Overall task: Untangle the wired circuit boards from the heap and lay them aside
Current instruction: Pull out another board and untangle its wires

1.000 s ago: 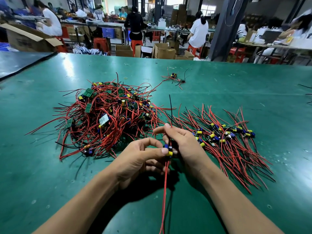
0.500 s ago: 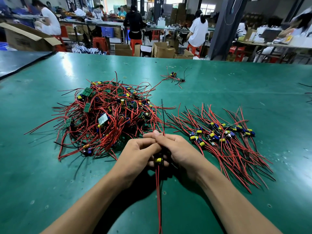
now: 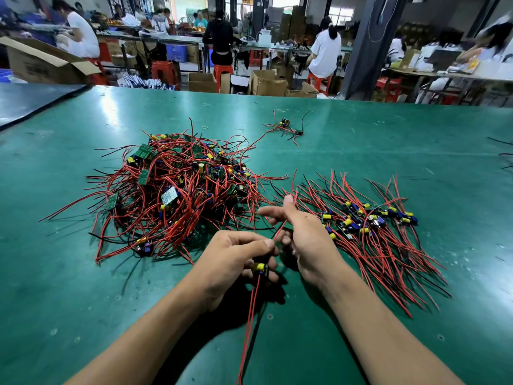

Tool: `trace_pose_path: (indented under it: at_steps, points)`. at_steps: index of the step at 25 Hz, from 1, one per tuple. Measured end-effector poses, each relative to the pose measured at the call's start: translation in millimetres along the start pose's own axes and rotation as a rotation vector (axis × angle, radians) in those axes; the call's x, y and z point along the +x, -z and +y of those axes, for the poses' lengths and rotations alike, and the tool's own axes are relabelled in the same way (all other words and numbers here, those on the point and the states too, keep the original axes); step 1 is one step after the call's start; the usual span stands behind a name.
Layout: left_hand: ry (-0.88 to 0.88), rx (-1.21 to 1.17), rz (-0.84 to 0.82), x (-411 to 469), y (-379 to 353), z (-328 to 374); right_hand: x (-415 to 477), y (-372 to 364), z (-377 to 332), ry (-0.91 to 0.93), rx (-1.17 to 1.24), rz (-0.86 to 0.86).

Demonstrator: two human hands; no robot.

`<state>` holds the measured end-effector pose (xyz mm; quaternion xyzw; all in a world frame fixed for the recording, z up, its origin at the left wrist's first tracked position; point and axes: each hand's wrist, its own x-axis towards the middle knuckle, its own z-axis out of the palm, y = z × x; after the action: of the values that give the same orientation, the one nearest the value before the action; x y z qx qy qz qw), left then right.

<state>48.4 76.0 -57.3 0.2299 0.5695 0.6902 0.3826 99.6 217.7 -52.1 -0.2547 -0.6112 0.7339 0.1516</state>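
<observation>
Board [image 3: 260, 267] pinched in left hand [image 3: 236, 254]; heap [image 3: 177, 190] beyond.

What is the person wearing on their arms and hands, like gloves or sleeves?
Nothing. The left hand and right hand have no gloves or rings that show, and the left forearm and right forearm are bare up to the picture's edge: no sleeves, watch or bracelet in view.

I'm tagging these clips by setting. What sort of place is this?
Most likely an electronics assembly workshop or small factory: a tangled heap of wired circuit boards lies on a broad green worktable, other workers sit at benches behind, and open cardboard cartons stand beyond it.
</observation>
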Motion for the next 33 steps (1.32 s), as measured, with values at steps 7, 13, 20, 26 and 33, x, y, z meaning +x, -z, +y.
trace_pose_path:
  at_steps: [7, 13, 20, 26, 33]
  points:
    - [0.03, -0.021, -0.015, -2.0, -2.1, 1.0, 2.2, 8.4, -5.8, -0.123, 0.54, -0.306]
    - [-0.006, -0.043, 0.071, 1.2, -3.4, -1.4, -8.6, -2.7, 2.7, -0.059, 0.085, -0.379]
    - [0.014, -0.094, 0.061, 1.3, 1.6, 0.0, -7.9, 4.2, 6.2, 0.08, -0.072, -0.403]
    - [-0.008, -0.048, 0.057, -1.6, 2.7, 1.4, 0.8, 17.1, 3.1, 0.353, -0.524, -0.104]
    - [0.035, -0.046, 0.02, -3.4, 1.4, 6.1, 6.9, 22.9, 6.9, 0.444, -0.425, 0.065]
